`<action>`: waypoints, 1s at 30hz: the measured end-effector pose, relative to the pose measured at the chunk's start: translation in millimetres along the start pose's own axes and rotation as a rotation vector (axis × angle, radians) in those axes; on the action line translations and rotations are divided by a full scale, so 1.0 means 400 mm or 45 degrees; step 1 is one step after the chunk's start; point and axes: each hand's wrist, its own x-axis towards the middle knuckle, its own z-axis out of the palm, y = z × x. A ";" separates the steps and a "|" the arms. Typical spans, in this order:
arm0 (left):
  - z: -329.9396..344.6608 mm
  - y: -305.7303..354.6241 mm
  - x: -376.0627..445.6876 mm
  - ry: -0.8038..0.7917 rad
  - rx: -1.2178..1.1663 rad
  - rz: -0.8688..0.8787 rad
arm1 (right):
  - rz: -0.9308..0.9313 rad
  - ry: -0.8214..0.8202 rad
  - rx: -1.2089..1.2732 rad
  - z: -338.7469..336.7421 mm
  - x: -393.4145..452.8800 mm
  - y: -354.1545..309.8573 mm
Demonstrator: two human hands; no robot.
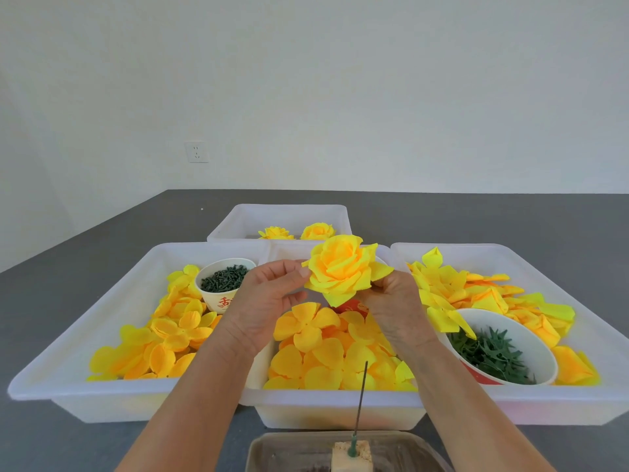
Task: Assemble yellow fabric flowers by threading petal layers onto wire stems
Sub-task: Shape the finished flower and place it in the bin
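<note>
I hold a layered yellow fabric flower (342, 269) up over the middle tray (337, 408). My left hand (269, 296) pinches its left edge with thumb and fingers. From below and to the right, my right hand (396, 308) grips the flower's underside; whatever it holds there is hidden by petals. A dark wire stem (360, 396) stands upright in a foam block (352, 454) in front of me, bare, with a green base piece. Loose yellow petal layers (313, 330) fill the middle tray.
The left tray (68, 379) holds petals and a bowl of dark green pieces (223, 279). In the right tray (578, 400) lie petals and a bowl of green leaf calyxes (493, 356). A back tray (289, 212) holds two finished flowers. The foam block sits in a clear tray (272, 451).
</note>
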 end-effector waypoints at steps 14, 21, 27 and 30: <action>0.000 0.003 0.010 0.049 -0.138 0.066 | 0.119 -0.196 0.244 0.002 -0.013 -0.022; -0.003 -0.001 0.012 0.095 -0.093 0.026 | 0.078 -0.154 0.198 0.001 -0.012 -0.021; 0.004 -0.001 0.004 0.093 -0.033 0.008 | 0.009 0.042 0.170 0.000 -0.001 -0.014; 0.009 0.000 0.000 0.073 0.012 0.016 | -0.009 0.092 0.089 -0.001 0.003 -0.004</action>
